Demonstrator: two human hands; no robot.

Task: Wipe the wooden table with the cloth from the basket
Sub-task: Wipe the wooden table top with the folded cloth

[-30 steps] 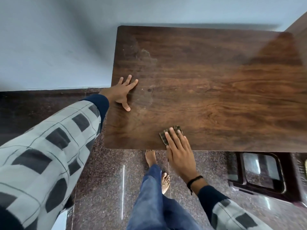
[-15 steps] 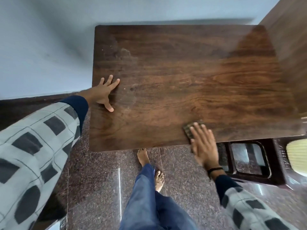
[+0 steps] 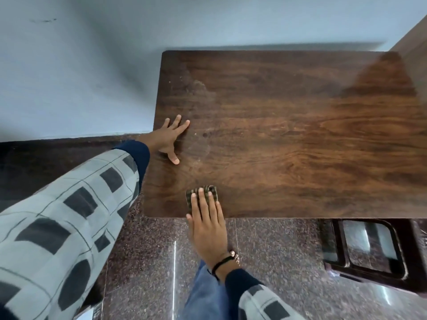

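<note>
A dark wooden table (image 3: 288, 135) fills the upper right of the head view, its back edge against a pale wall. A small folded checked cloth (image 3: 198, 192) lies near the table's front edge, toward the left corner. My right hand (image 3: 208, 225) presses flat on the cloth, fingers stretched over it, with only the cloth's far part showing. My left hand (image 3: 169, 137) rests flat with spread fingers on the table's left edge. A faint dusty smear shows on the wood near the back left corner.
Speckled dark stone floor (image 3: 150, 262) lies under the table's front edge, where my jeans-clad leg (image 3: 203, 296) stands. A dark brown plastic stool or frame (image 3: 369, 248) sits on the floor at the right. A wooden panel (image 3: 413, 35) rises at the far right.
My right hand has slid the cloth leftward along the front edge, back from the right part of the table. The left hand has stayed in place on the left edge.
</note>
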